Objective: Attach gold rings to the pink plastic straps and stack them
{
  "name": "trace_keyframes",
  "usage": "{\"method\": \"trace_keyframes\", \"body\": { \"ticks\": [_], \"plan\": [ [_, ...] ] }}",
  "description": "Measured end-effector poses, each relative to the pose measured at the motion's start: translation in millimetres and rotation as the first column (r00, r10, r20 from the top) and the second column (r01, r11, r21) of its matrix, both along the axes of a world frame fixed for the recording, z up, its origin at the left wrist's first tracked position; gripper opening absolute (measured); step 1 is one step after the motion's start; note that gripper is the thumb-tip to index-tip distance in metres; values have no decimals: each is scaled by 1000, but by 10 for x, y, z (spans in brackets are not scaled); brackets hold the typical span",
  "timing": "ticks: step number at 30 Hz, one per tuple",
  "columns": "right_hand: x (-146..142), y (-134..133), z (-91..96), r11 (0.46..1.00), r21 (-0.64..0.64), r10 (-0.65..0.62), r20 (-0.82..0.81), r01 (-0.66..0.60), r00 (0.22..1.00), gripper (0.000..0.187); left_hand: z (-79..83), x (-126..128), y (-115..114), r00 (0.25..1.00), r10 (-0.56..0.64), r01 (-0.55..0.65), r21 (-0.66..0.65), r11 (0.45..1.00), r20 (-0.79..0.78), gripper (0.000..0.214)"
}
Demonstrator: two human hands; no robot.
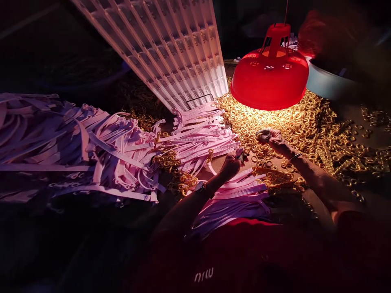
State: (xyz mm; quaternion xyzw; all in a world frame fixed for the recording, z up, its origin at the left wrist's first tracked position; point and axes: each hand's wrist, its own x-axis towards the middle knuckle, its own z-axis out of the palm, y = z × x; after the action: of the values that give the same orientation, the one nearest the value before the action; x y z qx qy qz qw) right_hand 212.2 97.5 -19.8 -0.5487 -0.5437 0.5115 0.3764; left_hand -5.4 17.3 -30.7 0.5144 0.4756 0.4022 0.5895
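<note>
My left hand [233, 160] is closed in front of a stack of pink straps [201, 140]; whatever its fingers pinch is hidden. One strap with a gold clasp [210, 154] on its end curves up just left of this hand. Over the near edge of a heap of gold rings [305, 130] is my right hand [273, 139], fingers curled together, with a dark cover on the fingertips. I cannot see what they hold. More pink straps [241, 191] lie across my lap, below both hands.
A red lamp [270, 79] hangs low over the rings. Behind the straps leans a ribbed white panel [171, 49]. A large pile of pink straps [91, 146] lies at the left. A pale blue basin [331, 79] stands at the back right, beside a blurred dark shape.
</note>
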Motion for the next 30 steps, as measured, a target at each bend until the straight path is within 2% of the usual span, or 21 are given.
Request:
{"method": "trace_keyframes", "body": {
  "ticks": [3,6,8,12,15,20,23,26,30],
  "plan": [
    [-47,-264,20,993,-60,94,-117,-102,989,35,34,34,-19,1000,17,-19,85,996,25,18],
    [-115,-449,92,961,-116,204,-318,-252,926,34,55,58,-55,1000,0,-3,173,985,17,28],
    [-154,-515,157,925,-156,267,-380,-346,885,35,85,65,-77,999,-44,43,205,978,-1,37],
    [-157,-531,243,817,-228,427,-377,-529,822,34,162,48,-98,991,-130,134,252,958,-36,48],
    [-86,-471,190,746,-246,527,-351,-619,774,35,180,20,-91,969,-233,245,247,937,-78,47],
    [42,-318,-72,653,-304,605,-340,-693,720,33,174,10,-70,928,-346,372,261,891,-141,37],
    [57,-259,-161,606,-321,631,-363,-727,686,28,208,27,-72,903,-338,402,247,882,-264,29],
    [30,-250,-150,576,-340,646,-368,-743,669,26,212,40,-87,871,-291,403,238,884,-395,25],
    [-15,-294,-73,603,-330,614,-390,-726,687,29,119,48,-112,859,-124,318,327,890,-497,22]
  ]
}}
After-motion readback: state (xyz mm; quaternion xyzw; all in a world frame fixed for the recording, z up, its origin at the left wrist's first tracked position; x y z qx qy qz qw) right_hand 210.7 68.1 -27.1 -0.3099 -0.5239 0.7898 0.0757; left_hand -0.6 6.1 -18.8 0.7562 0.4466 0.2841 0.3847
